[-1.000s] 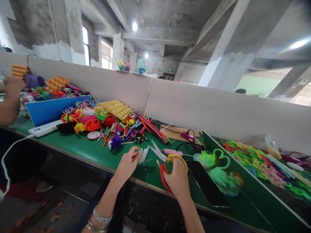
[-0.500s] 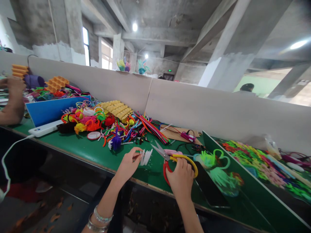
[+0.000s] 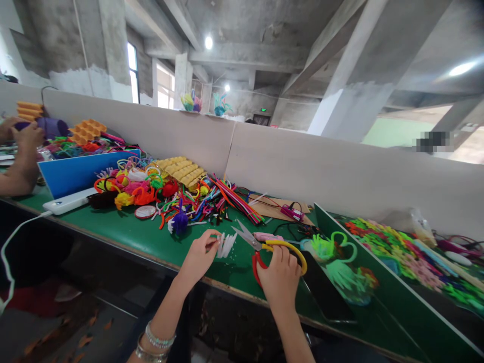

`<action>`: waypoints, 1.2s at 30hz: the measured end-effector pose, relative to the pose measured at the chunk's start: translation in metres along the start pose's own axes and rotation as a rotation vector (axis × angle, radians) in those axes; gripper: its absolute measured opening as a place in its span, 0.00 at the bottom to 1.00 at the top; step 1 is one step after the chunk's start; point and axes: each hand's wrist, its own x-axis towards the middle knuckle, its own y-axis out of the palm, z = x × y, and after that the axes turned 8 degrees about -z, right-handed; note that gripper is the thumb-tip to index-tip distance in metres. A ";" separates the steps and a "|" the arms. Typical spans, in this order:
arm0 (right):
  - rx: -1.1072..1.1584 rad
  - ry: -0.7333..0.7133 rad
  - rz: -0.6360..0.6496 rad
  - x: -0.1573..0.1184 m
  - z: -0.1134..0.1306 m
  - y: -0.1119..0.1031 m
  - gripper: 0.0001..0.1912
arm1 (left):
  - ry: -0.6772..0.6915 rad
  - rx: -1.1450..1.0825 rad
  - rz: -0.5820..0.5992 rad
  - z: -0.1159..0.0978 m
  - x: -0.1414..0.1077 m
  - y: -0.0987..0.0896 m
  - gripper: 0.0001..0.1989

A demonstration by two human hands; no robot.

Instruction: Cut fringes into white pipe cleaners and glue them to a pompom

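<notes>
My left hand (image 3: 202, 253) is closed in a pinch over the table's front part, at the left end of a row of short white pipe cleaner pieces (image 3: 226, 244). Tiny white scraps lie around them. My right hand (image 3: 283, 275) grips a pair of scissors (image 3: 251, 239) by its one red and one yellow handle. The scissor blades are parted and point left, close to the right side of the white pieces. Behind the scissors lies a pink-handled tool (image 3: 268, 237).
Colourful pipe cleaners (image 3: 242, 204) and fuzzy shapes heap up behind. A purple pompom (image 3: 180, 222) sits left, a phone (image 3: 328, 290) and green fuzzy figures (image 3: 345, 275) right. Dividers (image 3: 88, 171) stand on the table. A co-worker's hands (image 3: 28, 135) hold something purple at far left.
My scissors have shifted slightly left towards the white pieces, their blades still parted. My left hand stays nearly in place. The co-worker's hands now show around a purple thing.
</notes>
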 end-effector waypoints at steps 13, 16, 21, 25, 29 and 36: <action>0.610 -0.019 0.216 -0.001 0.011 -0.002 0.15 | -0.061 -0.121 -0.066 0.004 0.001 0.003 0.11; 0.643 0.021 0.373 -0.002 0.015 -0.008 0.13 | -0.097 -0.247 -0.066 0.005 0.002 0.004 0.11; 0.594 0.077 0.413 -0.003 0.015 -0.007 0.14 | -0.124 -0.408 -0.051 0.000 0.001 0.006 0.12; 0.599 0.085 0.396 -0.003 0.014 -0.005 0.14 | -0.125 -0.421 -0.041 -0.001 0.000 0.007 0.12; 0.619 0.093 0.410 -0.002 0.015 -0.008 0.14 | -0.125 -0.406 -0.017 0.002 0.000 0.008 0.12; 0.648 0.088 0.442 -0.001 0.016 -0.011 0.13 | -0.133 -0.397 0.000 0.002 0.000 0.011 0.11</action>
